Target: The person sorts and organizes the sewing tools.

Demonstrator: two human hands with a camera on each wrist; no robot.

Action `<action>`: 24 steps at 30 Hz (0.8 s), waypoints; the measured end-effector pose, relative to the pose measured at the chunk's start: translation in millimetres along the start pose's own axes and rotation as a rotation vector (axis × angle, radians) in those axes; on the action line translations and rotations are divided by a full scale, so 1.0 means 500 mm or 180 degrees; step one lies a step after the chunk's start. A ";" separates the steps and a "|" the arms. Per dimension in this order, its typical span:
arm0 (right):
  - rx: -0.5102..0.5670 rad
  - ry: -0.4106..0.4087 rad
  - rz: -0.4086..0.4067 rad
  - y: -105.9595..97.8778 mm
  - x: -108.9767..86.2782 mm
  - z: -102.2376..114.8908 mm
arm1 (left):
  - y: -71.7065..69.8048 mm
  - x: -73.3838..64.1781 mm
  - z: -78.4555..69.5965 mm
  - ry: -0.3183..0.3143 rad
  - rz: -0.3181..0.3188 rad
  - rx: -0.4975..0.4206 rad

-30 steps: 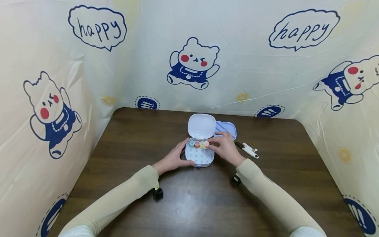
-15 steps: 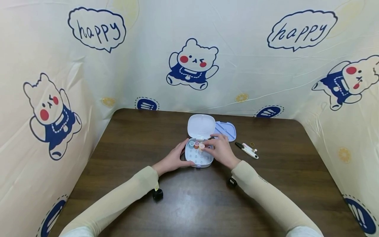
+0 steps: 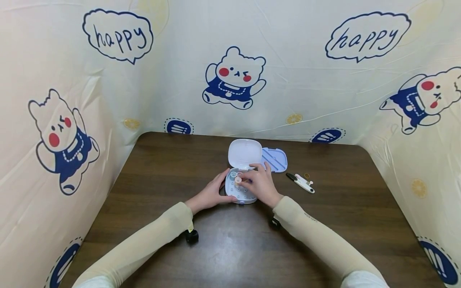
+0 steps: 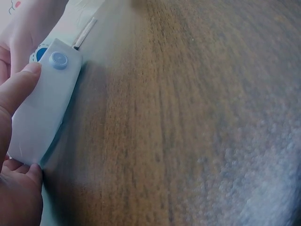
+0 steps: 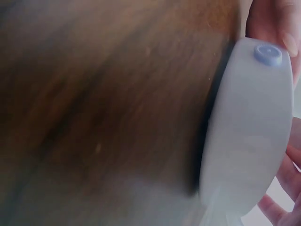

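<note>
A white sewing box (image 3: 246,201) stands with its lid (image 3: 245,153) raised, rows of small pegs inside. My left hand (image 3: 209,195) grips its left side, with the thumb at the front near the pale blue button (image 4: 59,60) and the fingers around the side. My right hand (image 3: 263,187) pinches a small pale spool (image 3: 238,181) between thumb and fingertips, over the pegs. A light blue spool (image 3: 233,174) sits in the back left of the box. Fingers of the right hand hide most of the remaining back row. In the right wrist view, the box's side wall (image 5: 249,122) fills the right.
A periwinkle tray (image 3: 276,161) lies behind the box to the right. White-and-black thread snips (image 3: 301,183) rest on the brown table (image 3: 162,168) right of the box, with a small yellowish ring (image 3: 307,175) beside them. A printed curtain (image 3: 288,60) surrounds the table.
My right hand has moved left across the box, carrying the pale spool from the right end of the back row toward the left and slightly forward. The left hand stays in place.
</note>
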State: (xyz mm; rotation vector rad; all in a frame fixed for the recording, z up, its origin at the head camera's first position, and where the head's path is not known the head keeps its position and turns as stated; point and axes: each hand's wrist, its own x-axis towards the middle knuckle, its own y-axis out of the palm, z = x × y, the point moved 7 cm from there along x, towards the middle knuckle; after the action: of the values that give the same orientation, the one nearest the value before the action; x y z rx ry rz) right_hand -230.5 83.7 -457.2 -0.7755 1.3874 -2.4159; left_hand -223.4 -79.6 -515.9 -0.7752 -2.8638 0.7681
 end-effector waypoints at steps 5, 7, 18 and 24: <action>-0.0156 0.0033 0.0052 0.008 0.006 0.010 | 0.000 0.000 -0.001 -0.0005 0.0017 0.0003; -0.0205 0.0035 0.0058 0.011 0.008 0.013 | 0.000 -0.001 -0.001 -0.0005 0.0025 0.0017; -0.0309 -0.0002 0.0051 0.025 0.017 0.022 | 0.001 -0.003 -0.002 -0.0023 0.0008 0.0043; -0.0344 0.0089 0.0094 0.027 0.021 0.024 | 0.000 -0.002 0.000 -0.0045 -0.0001 0.0001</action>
State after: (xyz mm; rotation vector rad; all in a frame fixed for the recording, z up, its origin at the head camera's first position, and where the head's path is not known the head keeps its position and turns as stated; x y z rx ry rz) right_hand -232.9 63.3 -460.4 -0.7434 1.5402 -2.3543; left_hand -222.2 -80.0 -515.8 -0.7725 -2.8759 0.7772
